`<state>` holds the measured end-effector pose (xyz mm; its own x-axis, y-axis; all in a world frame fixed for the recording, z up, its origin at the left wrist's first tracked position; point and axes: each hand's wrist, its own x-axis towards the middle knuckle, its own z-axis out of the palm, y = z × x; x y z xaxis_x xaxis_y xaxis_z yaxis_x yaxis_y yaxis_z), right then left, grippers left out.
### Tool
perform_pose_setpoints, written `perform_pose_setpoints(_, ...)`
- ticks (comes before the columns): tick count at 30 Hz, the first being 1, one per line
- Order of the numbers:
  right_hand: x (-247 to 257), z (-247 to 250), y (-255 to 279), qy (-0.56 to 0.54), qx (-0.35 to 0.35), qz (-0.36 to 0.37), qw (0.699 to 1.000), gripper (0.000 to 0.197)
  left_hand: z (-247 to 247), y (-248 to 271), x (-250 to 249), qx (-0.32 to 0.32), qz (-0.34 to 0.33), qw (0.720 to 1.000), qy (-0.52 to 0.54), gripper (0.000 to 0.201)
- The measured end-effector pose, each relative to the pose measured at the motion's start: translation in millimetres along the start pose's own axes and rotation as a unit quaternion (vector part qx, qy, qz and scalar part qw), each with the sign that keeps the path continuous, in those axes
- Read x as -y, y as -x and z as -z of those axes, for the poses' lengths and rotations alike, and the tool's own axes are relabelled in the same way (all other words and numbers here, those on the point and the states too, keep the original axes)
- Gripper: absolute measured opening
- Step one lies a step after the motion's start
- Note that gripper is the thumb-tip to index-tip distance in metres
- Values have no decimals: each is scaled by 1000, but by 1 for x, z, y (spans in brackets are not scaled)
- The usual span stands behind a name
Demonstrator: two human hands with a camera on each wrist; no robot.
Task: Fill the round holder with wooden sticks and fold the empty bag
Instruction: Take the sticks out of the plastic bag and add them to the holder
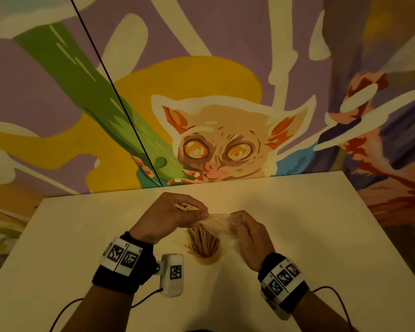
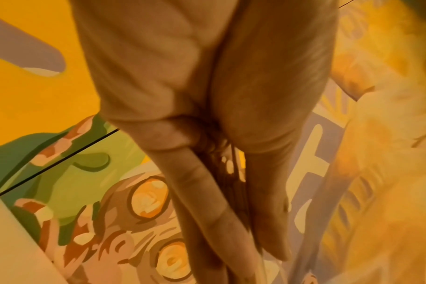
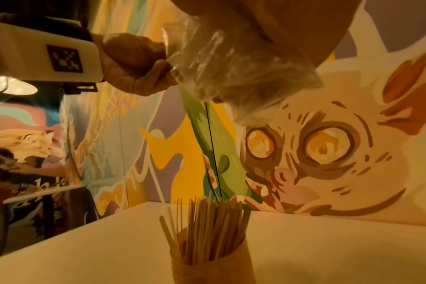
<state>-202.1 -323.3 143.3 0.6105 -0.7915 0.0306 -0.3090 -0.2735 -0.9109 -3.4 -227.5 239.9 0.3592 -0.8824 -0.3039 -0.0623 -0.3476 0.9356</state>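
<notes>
A round wooden holder stands on the white table below my hands, with several wooden sticks fanned upright in it. My left hand is curled round a small bunch of sticks, whose ends poke out past my knuckles. In the left wrist view these sticks lie between my fingers. My right hand grips a crumpled clear plastic bag just above the holder. The right wrist view shows the bag hanging over the holder, with my left hand against its edge.
The table's far edge meets a painted mural wall. A white camera module sits under my left wrist, and thin cables trail from both wrists. Another table stands far off to the left.
</notes>
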Motion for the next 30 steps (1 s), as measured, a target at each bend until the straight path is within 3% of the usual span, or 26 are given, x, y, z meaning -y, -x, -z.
perform_pose_setpoints(7,-12,-9,-11,88,-53,-69,992,24,7,-15,11,-42,45,997,56,12)
perform_pose_setpoints(12,-24,-4,-17,38,-53,-134,989,41,27,-20,13,-65,59,993,81,11)
perform_pose_setpoints(15,-41,4,-17,2,-63,-185,981,37,42,-24,18,-80,61,992,75,12)
perform_pose_setpoints(22,-64,19,7,-62,-90,-271,956,39,40,-43,55,-35,84,992,-92,7)
perform_pose_setpoints(30,-64,17,21,-90,-78,-288,950,38,-6,-69,90,45,53,926,-371,10)
